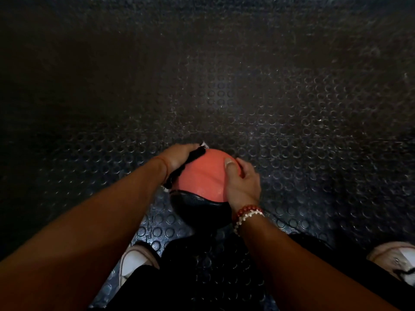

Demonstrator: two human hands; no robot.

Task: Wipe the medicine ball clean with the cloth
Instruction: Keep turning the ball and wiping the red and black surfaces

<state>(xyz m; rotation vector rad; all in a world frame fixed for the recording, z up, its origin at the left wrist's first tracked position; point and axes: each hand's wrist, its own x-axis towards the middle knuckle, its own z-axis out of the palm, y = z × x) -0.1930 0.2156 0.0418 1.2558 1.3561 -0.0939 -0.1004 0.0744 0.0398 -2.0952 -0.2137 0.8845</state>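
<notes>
The medicine ball (202, 173) (orange-red on top, black below) sits on the studded rubber floor (224, 97) at lower centre of the frame. The left hand (179, 157) grips a dark cloth (194, 156) against its upper-left side. The right hand (243, 180), with beaded bracelets (247, 213) at the wrist, cups its right side, thumb laid across the top.
</notes>
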